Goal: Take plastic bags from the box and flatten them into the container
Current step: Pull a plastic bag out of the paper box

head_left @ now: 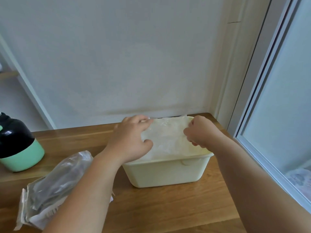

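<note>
Both hands grasp the plastic bag (168,137): the left hand (133,138) pinches its left edge and the right hand (202,132) its right edge, stretching it over the cream container (165,172) by the worktop's (168,207) back right corner. The thin film could slip from a pinch and spring up wrinkled, or catch on the rim instead of settling inside. Its long axis appears to run front to back, far end toward the wall. The box (55,187) lies near the front left.
</note>
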`<state>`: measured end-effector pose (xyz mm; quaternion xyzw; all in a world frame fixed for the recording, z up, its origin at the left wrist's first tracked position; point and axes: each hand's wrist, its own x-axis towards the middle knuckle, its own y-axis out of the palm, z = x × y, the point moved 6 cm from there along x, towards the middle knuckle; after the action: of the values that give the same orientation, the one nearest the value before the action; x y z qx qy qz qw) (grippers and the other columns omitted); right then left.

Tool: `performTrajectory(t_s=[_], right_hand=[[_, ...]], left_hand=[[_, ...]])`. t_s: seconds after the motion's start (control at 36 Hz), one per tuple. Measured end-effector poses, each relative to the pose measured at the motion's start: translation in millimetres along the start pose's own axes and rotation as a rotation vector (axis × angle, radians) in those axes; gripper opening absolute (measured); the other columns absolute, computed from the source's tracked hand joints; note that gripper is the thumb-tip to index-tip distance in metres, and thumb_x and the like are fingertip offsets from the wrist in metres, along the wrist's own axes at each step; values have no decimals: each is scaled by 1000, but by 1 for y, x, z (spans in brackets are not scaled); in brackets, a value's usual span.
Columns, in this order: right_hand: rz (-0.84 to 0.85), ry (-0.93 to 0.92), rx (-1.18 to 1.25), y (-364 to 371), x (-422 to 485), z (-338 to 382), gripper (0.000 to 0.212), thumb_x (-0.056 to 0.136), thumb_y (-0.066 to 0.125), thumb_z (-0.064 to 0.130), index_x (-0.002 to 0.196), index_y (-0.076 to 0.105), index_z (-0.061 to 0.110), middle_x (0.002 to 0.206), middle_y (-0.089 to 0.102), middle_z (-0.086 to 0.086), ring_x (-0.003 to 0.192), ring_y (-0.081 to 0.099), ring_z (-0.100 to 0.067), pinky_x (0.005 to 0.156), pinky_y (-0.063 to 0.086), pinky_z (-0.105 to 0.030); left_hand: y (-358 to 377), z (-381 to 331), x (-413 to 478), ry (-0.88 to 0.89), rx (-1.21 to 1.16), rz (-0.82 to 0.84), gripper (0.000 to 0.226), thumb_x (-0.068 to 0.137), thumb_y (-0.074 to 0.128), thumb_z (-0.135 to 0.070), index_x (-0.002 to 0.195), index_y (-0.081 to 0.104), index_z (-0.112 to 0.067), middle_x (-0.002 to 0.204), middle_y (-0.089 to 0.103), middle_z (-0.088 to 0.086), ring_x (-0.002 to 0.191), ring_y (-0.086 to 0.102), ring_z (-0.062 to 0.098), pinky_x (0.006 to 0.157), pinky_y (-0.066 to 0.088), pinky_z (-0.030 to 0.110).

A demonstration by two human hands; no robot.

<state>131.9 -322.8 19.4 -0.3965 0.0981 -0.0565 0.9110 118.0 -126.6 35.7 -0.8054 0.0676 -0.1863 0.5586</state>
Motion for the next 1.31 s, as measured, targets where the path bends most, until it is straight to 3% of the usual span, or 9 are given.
performTrajectory(t_s=[0.17,0.33,0.44,0.61,0.72,0.83,0.97,1.14,1.31], right_hand=[[220,-30,1086,6,-5,14,26,95,45,-1,70,47,8,53,52,-6,48,48,-15,54,43,-28],[362,-20,1370,11,-15,29,26,98,39,-1,74,50,2,60,56,-11,52,58,-18,67,54,-33],[356,-18,1391,14,-16,29,32,99,38,0,71,52,2,67,53,-13,54,58,-21,67,55,-33],[336,-57,1381,14,-17,30,19,99,40,2,88,55,-2,70,63,-13,58,59,-21,62,58,-31],[372,-132,1488,11,-20,38,11,99,39,2,101,49,4,71,65,-11,55,59,-21,60,56,-29],[411,-200,1479,10,-26,45,12,99,40,1,100,52,3,77,68,-10,63,62,-21,63,57,-30],[387,-241,1303,12,-32,45,11,98,40,0,97,51,2,74,61,-10,57,60,-18,58,56,-27],[329,-237,1228,11,-31,40,9,98,43,0,100,49,5,72,57,-9,57,51,-17,55,52,-25],[298,-249,1275,9,-30,41,13,97,43,-1,106,48,6,67,63,-3,50,51,-13,54,51,-25]], left_hand=[[2,-18,-10,-187,-700,-16,41,85,66,-47,121,56,-29,109,55,-20,96,56,-7,84,44,17],[11,-5,-9,-436,-777,-44,60,71,58,-73,100,56,-20,89,63,-6,90,63,19,90,52,40],[3,-7,-12,-419,-808,-64,61,75,59,-73,111,55,-24,97,63,-8,97,60,11,76,43,26],[-39,-14,-32,-265,-546,-539,31,79,63,-52,98,55,-28,66,53,-8,64,53,-1,53,38,11],[-33,-20,-27,-319,-550,-238,39,82,54,-59,86,63,-21,67,68,-8,57,60,-3,55,42,19],[-1,-24,-23,-406,-908,174,49,86,53,-61,99,66,-16,96,73,-2,83,72,11,77,57,31],[5,-27,-14,-364,-1531,15,32,78,71,-29,103,65,-11,100,69,7,94,69,19,74,53,28],[5,-23,-16,-330,-1522,2,13,86,65,-3,93,71,-13,69,50,1,52,47,3,48,46,15],[11,-18,-23,-312,-1407,161,12,90,62,-16,96,72,-14,59,41,-9,54,38,3,49,37,14]])
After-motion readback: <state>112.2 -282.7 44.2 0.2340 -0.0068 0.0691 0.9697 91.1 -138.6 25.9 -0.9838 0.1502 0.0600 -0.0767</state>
